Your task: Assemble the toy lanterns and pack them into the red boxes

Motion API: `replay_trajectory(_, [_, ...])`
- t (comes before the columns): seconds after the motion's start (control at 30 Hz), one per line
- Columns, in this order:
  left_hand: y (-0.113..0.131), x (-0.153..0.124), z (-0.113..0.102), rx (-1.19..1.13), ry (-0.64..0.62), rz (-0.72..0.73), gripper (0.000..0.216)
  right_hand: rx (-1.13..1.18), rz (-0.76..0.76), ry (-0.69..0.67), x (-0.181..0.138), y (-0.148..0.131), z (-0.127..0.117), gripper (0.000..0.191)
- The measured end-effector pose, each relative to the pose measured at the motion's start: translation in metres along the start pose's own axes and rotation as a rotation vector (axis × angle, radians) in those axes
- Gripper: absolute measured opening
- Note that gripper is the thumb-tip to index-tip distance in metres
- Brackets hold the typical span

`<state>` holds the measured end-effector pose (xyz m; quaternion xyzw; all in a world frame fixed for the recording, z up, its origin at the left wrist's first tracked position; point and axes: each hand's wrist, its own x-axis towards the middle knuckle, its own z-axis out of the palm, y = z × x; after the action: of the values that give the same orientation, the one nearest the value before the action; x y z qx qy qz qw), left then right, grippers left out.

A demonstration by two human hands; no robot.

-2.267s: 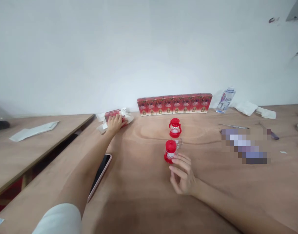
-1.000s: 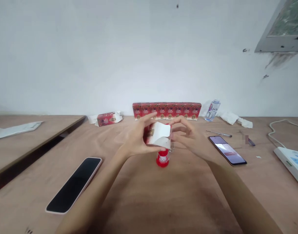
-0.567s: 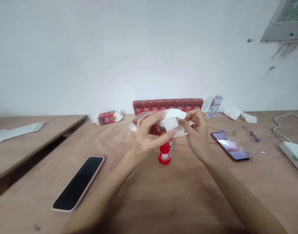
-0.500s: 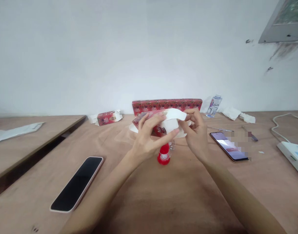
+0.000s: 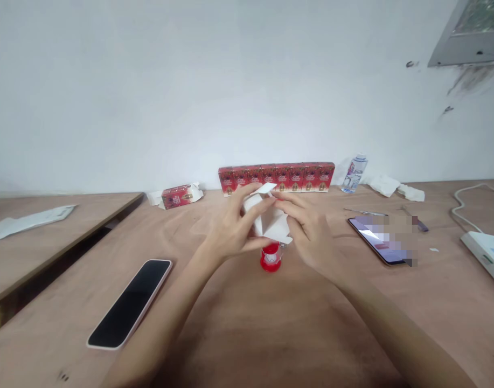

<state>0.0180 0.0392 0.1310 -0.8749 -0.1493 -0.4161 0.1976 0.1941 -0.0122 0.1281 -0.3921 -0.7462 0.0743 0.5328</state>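
A small cardboard box (image 5: 276, 223) is raised above the table, its white inside and loose end flaps facing me. My left hand (image 5: 234, 226) grips the box from the left, fingers over the top and thumb side below. At the right, my right hand (image 5: 311, 231) has its fingers closed on the edge of the box's flap. Just under the box stands a small red lantern (image 5: 270, 258) on the table, its upper part hidden by the box and my left hand.
Behind my hands, several red printed boxes (image 5: 289, 178) stand in a row by the wall. Another red box (image 5: 177, 196) lies with its flaps out. A phone (image 5: 129, 304) lies left, another phone (image 5: 376, 240) right. A bottle (image 5: 354, 173) leans by crumpled tissues (image 5: 384, 185).
The box has turned so its white inside opens toward me; before, its red printed side showed. My right hand has shifted left and its fingers have moved in against the box's flap.
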Motion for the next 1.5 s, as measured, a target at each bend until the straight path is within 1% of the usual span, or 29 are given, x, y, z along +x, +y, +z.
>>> replay_trajectory(0.1, [0.004, 0.003, -0.004, -0.023, 0.086, -0.093, 0.054, 0.106, 0.098, 0.011, 0.0, -0.004, 0.0, 0.051])
replay_trajectory(0.17, [0.007, 0.004, -0.005, -0.067, 0.14, -0.134, 0.052, 0.203, 0.184, 0.027, 0.001, -0.005, -0.002, 0.046])
replay_trajectory(0.23, [0.011, 0.006, -0.006, -0.123, 0.16, -0.154, 0.05, 0.291, 0.268, 0.021, 0.003, -0.005, -0.004, 0.038])
replay_trajectory(0.27, [0.012, 0.006, -0.007, -0.148, 0.154, -0.146, 0.049, 0.33, 0.309, 0.006, 0.004, -0.004, -0.006, 0.035])
replay_trajectory(0.33, [0.014, 0.008, -0.008, -0.18, 0.115, -0.095, 0.045, 0.398, 0.374, -0.045, 0.007, -0.002, -0.011, 0.038])
replay_trajectory(0.4, [0.015, 0.01, -0.011, -0.181, 0.064, -0.027, 0.04, 0.419, 0.393, -0.108, 0.009, -0.001, -0.016, 0.043])
replay_trajectory(0.47, [0.016, 0.012, -0.014, -0.155, 0.027, 0.027, 0.037, 0.38, 0.383, -0.149, 0.011, -0.002, -0.018, 0.039])
replay_trajectory(0.53, [0.017, 0.014, -0.017, -0.119, 0.005, 0.055, 0.035, 0.349, 0.374, -0.147, 0.011, -0.004, -0.018, 0.033])
replay_trajectory(0.63, [0.021, 0.016, -0.021, -0.06, 0.006, 0.057, 0.031, 0.422, 0.393, -0.159, 0.012, -0.01, -0.017, 0.029])
replay_trajectory(0.77, [0.023, 0.016, -0.023, 0.002, 0.026, 0.059, 0.028, 0.553, 0.495, -0.126, 0.013, -0.011, -0.02, 0.013])
replay_trajectory(0.83, [0.021, 0.014, -0.022, 0.005, 0.033, 0.034, 0.026, 0.598, 0.543, -0.082, 0.013, -0.009, -0.024, 0.009])
replay_trajectory(0.9, [0.02, 0.013, -0.021, -0.002, 0.063, -0.018, 0.023, 0.64, 0.56, -0.015, 0.012, -0.006, -0.027, 0.013])
replay_trajectory(0.97, [0.018, 0.012, -0.019, -0.016, 0.115, -0.079, 0.018, 0.679, 0.544, 0.066, 0.012, -0.005, -0.028, 0.016])
replay_trajectory(1.03, [0.017, 0.012, -0.017, -0.028, 0.165, -0.145, 0.014, 0.707, 0.52, 0.141, 0.011, -0.006, -0.025, 0.018])
replay_trajectory(1.1, [0.015, 0.011, -0.013, -0.037, 0.209, -0.201, 0.017, 0.713, 0.502, 0.195, 0.011, -0.007, -0.019, 0.022])
replay_trajectory(1.17, [0.012, 0.01, -0.008, -0.046, 0.264, -0.222, 0.022, 0.715, 0.499, 0.193, 0.01, -0.008, -0.01, 0.025])
replay_trajectory(1.27, [0.006, 0.004, 0.003, -0.063, 0.371, -0.221, 0.028, 0.776, 0.549, 0.157, 0.008, -0.008, 0.002, 0.027])
replay_trajectory(1.3, [0.004, 0.002, 0.007, -0.069, 0.403, -0.231, 0.03, 0.801, 0.574, 0.159, 0.008, -0.007, 0.005, 0.029])
replay_trajectory(1.37, [0.001, -0.002, 0.012, -0.076, 0.442, -0.264, 0.031, 0.844, 0.614, 0.162, 0.007, -0.006, 0.008, 0.041])
replay_trajectory(1.43, [0.0, -0.004, 0.015, -0.077, 0.399, -0.256, 0.031, 0.887, 0.63, 0.122, 0.008, -0.005, 0.008, 0.047])
replay_trajectory(1.5, [-0.001, -0.004, 0.016, -0.066, 0.309, -0.206, 0.034, 0.937, 0.635, 0.064, 0.008, -0.004, 0.006, 0.044])
